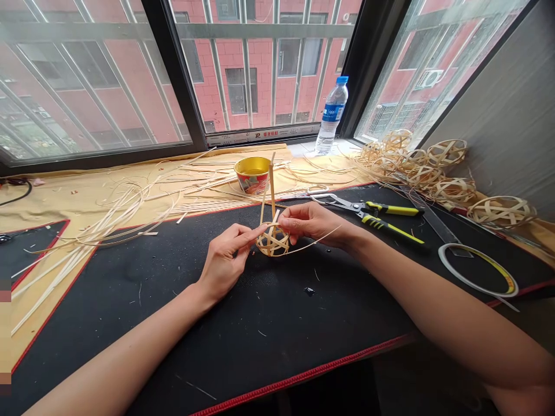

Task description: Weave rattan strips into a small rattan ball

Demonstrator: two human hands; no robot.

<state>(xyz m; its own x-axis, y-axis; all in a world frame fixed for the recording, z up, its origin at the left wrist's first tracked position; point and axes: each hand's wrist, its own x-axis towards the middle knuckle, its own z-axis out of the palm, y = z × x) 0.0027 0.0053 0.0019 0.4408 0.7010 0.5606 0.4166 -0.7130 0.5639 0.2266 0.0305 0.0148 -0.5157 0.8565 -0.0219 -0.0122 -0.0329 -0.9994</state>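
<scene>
A small woven ball of pale bamboo strips (272, 242) hangs just above the black mat (182, 300), with loose strip ends standing up from it. My left hand (228, 257) pinches the ball's left side between thumb and fingers. My right hand (312, 222) grips its right side, fingers curled, and a thin strip trails out under the palm to the right.
Loose bamboo strips (108, 219) lie spread at the left. A yellow cup (252, 174) and a water bottle (332, 115) stand by the window. Yellow-handled shears (373, 216), a tape ring (477, 268) and several finished woven balls (433, 167) lie at the right.
</scene>
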